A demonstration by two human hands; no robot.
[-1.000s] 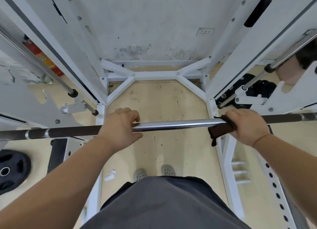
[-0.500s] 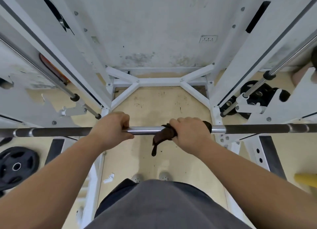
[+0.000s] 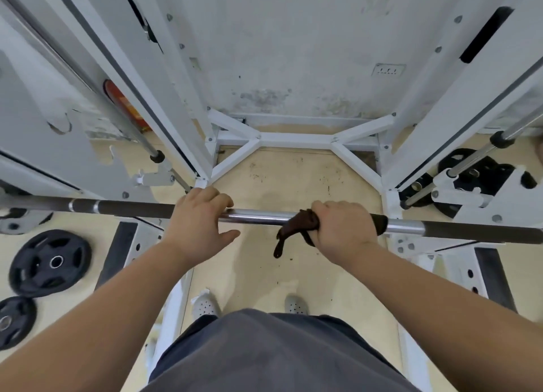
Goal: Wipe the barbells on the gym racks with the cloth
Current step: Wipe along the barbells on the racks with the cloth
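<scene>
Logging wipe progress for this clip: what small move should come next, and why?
Probably slide the right hand and its brown cloth leftward along the barbell: the cloth is wrapped round the bar, and bare chrome lies between it and the left hand, which steadies the bar.

Brown cloth [image 3: 296, 225], white rack [image 3: 293, 140]

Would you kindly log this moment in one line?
phase: wiping | right hand: grips cloth around barbell | left hand: hooked over barbell
</scene>
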